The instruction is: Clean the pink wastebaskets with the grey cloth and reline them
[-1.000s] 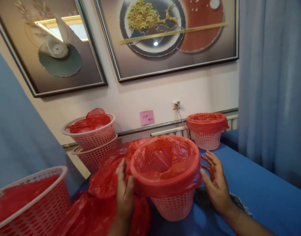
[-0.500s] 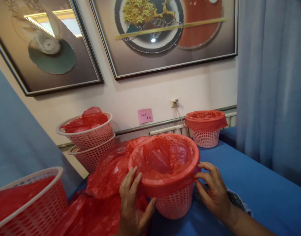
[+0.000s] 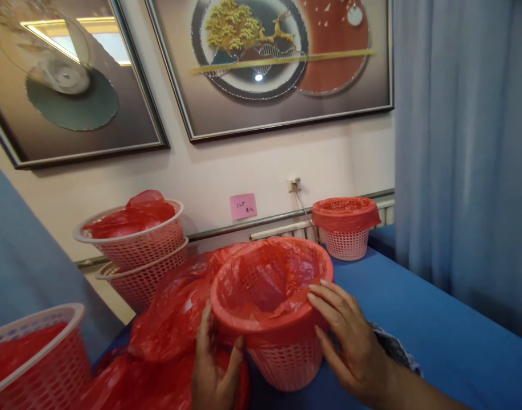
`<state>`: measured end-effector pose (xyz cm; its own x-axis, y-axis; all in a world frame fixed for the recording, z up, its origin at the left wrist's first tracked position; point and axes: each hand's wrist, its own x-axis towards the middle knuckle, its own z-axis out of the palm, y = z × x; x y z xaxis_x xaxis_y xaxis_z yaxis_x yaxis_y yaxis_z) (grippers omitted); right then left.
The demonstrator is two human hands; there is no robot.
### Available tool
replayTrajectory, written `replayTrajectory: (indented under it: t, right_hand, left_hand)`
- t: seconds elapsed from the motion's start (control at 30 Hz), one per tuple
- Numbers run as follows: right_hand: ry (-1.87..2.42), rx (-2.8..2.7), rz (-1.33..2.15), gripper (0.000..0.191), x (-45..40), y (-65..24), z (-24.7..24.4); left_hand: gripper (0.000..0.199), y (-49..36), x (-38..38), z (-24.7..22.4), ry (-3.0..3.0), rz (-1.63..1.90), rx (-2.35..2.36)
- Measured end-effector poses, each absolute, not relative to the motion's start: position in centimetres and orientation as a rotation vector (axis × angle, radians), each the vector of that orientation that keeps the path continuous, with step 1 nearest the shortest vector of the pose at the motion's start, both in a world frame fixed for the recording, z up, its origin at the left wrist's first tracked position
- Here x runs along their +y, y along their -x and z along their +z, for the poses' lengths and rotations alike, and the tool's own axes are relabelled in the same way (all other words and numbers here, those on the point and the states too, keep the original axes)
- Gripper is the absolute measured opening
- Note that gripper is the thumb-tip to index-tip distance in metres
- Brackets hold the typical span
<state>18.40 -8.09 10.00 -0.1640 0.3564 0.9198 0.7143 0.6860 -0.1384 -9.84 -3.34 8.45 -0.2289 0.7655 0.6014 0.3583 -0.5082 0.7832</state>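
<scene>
A pink mesh basket (image 3: 286, 361) stands upright on the blue-covered surface, with a red plastic bag (image 3: 282, 324) lining it and folded down over its rim. At its left side is my left hand (image 3: 216, 359), fingers stretched upward and thumb spread apart, touching the lined side. My right hand (image 3: 350, 336) grips the right front of the rim, fingers over the folded bag and thumb below. Loose red plastic bags (image 3: 171, 324) lie heaped to the left of this basket. Part of a dark, patterned cloth-like item (image 3: 397, 348) shows behind my right wrist.
Another lined basket (image 3: 346, 242) stands near the wall on the blue cover (image 3: 435, 319). At left are two stacked baskets (image 3: 145, 279), red plastic in the upper one, and a nearer basket (image 3: 51, 364). Blue curtains (image 3: 461, 171) hang on both sides. A pink note (image 3: 243, 206) is on the wall.
My right hand has moved from the right side of the basket onto the front right of its rim. My left hand sits lower against the left side. The view has shifted slightly.
</scene>
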Motion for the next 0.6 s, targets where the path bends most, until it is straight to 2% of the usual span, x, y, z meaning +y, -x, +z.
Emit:
replayTrajectory:
  t: [0.1, 0.3, 0.43, 0.6]
  right_hand:
    - [0.864, -1.725, -0.441, 0.060, -8.3, -18.4, 10.5]
    - [1.067, -1.774, -0.463, 0.043, -7.9, -19.3, 11.4]
    - [1.237, -1.892, -0.128, 0.032, -7.1, -20.1, 12.7]
    - [1.280, -1.880, 0.262, 0.015, -5.8, -20.9, 13.3]
  left_hand:
    - [0.090, 10.2, -2.9, 7.0, -1.566, 1.643, 1.431]
    - [0.070, 10.7, -2.7, 2.7, -1.407, 1.489, 1.453]
    - [0.065, 11.3, -2.4, 0.3, -1.379, 1.443, 1.456]
    - [0.057, 11.6, -2.2, -0.4, -1.472, 1.399, 1.437]
